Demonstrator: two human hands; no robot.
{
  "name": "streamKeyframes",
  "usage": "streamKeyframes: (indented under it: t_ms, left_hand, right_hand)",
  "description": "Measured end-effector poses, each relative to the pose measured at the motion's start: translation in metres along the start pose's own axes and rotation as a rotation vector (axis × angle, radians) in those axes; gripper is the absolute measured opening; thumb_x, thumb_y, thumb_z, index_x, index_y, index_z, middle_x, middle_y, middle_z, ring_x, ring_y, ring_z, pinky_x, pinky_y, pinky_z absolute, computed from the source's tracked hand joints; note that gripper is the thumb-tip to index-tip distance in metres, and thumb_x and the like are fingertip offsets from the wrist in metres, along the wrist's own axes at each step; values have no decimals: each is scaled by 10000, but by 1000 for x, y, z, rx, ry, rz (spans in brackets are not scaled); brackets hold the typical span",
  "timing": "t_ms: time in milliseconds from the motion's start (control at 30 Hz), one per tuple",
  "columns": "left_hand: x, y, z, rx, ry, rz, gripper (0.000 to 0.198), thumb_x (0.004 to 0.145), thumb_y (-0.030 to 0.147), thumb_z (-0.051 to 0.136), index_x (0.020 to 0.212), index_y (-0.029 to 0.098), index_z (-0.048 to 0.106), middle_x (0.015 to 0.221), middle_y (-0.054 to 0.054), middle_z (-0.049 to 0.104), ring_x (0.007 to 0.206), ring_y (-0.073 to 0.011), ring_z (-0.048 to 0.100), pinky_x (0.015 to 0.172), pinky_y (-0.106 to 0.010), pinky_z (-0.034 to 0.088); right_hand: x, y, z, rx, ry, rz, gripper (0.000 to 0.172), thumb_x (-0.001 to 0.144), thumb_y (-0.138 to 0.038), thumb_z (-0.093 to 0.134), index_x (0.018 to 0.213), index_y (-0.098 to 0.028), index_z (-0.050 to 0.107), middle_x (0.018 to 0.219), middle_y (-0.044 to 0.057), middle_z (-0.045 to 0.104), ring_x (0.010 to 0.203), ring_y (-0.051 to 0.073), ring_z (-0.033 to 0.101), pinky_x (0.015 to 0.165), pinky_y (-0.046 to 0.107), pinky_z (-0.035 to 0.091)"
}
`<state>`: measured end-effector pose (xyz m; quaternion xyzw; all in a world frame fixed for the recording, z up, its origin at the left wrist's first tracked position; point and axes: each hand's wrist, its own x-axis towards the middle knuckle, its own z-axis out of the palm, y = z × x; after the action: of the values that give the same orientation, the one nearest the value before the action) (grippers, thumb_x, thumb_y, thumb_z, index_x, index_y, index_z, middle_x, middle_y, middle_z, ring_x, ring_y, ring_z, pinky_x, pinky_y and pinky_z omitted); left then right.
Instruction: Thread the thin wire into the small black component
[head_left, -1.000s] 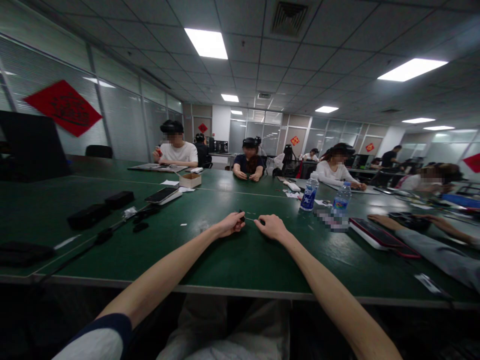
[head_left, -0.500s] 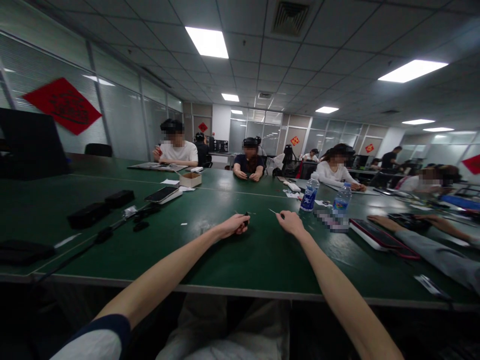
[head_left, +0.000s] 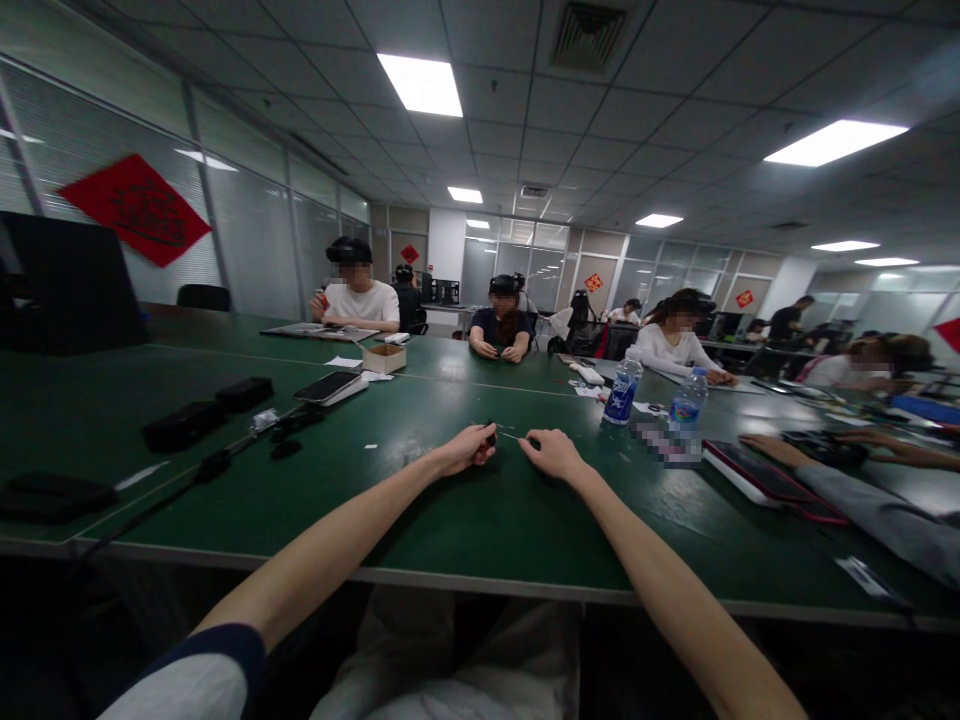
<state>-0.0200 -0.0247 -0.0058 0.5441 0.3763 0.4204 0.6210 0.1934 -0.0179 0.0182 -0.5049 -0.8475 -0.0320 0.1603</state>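
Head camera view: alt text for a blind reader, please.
A person's left hand grips a small dark object while the right hand holds a thin pale item pointing toward it, over a green table. Two plastic bottles stand further right, and co-workers sit across the table.

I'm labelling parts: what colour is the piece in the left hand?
The piece is black, in the head view.

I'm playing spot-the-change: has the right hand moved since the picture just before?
Yes, the right hand has moved left, away from the nearest standing bottle.

Bright ceiling panels (head_left: pixel 421 84), glass partitions (head_left: pixel 259 225) at left, green table (head_left: pixel 450 530).
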Motion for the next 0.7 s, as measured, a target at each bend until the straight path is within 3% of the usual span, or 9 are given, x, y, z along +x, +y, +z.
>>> streamKeyframes:
  t_ms: [400, 700]
  left_hand:
    - [10, -9, -10, -54, -37, 1, 370, 836, 532, 456, 810, 163, 468, 536, 44, 428, 395, -48, 290, 416, -186, 180]
    - [6, -5, -6, -54, -13, -6, 355, 838, 516, 463, 815, 162, 478, 535, 40, 436, 393, -50, 296, 416, -187, 187]
  right_hand:
    - [-2, -3, 0, 35, 18, -133, 418, 907, -511, 371, 973, -237, 680, 908, 38, 693, 832, 172, 617, 731, 235, 398]
    - [-5, -7, -7, 62, 3, -128, 393, 906, -485, 391, 983, -233, 683, 901, 33, 694, 809, 165, 620, 719, 227, 402]
